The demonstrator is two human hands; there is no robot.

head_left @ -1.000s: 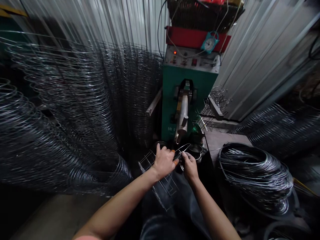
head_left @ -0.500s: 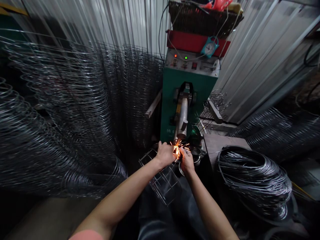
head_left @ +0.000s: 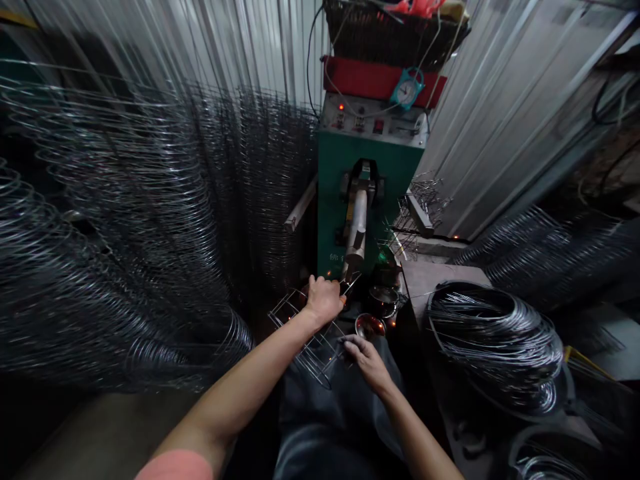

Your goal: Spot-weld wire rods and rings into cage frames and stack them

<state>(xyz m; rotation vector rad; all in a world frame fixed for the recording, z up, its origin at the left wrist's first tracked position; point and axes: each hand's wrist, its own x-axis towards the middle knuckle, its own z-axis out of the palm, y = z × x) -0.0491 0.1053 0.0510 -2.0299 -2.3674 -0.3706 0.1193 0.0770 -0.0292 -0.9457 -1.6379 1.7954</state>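
A wire rack of thin crossed rods hangs tilted over my lap, in front of a green spot welder. My left hand is closed around its upper part, just below the tip of the welder's metal arm. Lower and to the right, my right hand has its fingers pinched together beside the rack's right edge. Whatever is between those fingertips is too small and dark to make out. A small bowl with an orange glow sits just above my right hand.
Tall stacks of wire rings fill the left side. On the right, a coil of loose wire lies on a bench. A dark round pot stands below the welder. A blue clock hangs at the welder's top.
The bright sparks at the welder tip have died to a few glowing specks, and the green lamp is out. My right hand has dropped away from the tip towards me; my left stays on the rack.
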